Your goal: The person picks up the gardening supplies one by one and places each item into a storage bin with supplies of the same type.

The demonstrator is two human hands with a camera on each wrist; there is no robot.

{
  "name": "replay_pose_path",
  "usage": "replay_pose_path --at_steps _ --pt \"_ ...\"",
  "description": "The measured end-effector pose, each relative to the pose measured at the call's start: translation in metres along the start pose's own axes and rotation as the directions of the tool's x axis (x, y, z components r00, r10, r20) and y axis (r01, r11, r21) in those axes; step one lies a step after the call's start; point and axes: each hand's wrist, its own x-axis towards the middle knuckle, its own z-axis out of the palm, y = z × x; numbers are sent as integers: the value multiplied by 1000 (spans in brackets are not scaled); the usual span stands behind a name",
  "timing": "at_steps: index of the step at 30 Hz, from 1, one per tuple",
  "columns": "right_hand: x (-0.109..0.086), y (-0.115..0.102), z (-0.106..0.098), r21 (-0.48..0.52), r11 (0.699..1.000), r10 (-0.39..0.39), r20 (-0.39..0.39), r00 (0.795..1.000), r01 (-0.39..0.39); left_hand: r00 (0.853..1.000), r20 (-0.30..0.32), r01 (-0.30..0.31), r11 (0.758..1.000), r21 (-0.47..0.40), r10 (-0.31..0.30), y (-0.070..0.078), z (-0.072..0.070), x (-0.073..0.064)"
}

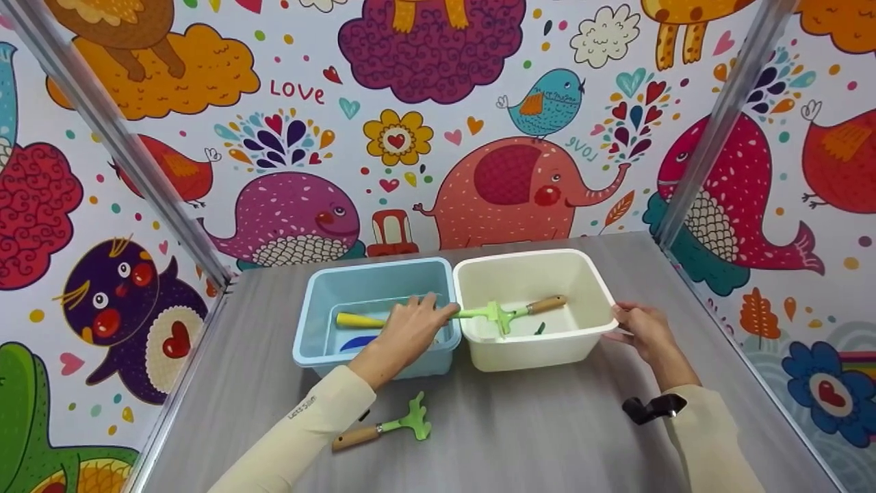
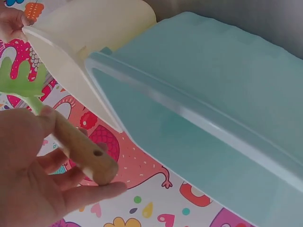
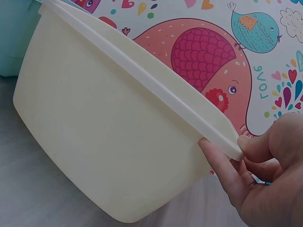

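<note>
My left hand [image 1: 410, 325] is over the right side of the light blue bin [image 1: 301, 335]. It grips the wooden handle [image 2: 85, 151] of a small garden hand rake. The rake's green head [image 2: 21, 80] reaches over the white bin [image 1: 527, 352]. In that bin lies another green tool with a wooden handle [image 1: 547, 305], its head overlapping the held one in the head view. My right hand [image 1: 647, 332] pinches the white bin's right rim, thumb above and fingers beneath in the right wrist view.
A yellow piece [image 1: 359, 320] and a blue piece [image 1: 357, 342] lie in the blue bin, partly hidden by my left hand. A small dark green piece [image 1: 540, 329] is in the white bin. Another green-headed hand rake [image 1: 356, 437] lies on the grey table [image 1: 520, 438] in front.
</note>
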Motion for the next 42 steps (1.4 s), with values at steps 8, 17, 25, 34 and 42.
replay_pose_path --at_steps 8,17,25,34,42 --pt "0 0 3 21 1000 -19 5 1000 18 999 35 30 999 -18 -30 -1 0 6" --pt "2 1 5 -31 999 -28 -25 999 27 998 58 37 999 -2 -36 3 6 12" --pt "1 0 3 -30 1000 -9 -23 1000 9 997 66 43 999 -24 -41 9 7 14" --pt "0 0 0 -17 1000 2 -9 1000 -2 999 32 11 1000 22 -11 20 11 28" --pt "1 1 1 -9 1000 -12 -12 1000 12 997 -54 -43 987 156 52 28 17 41"
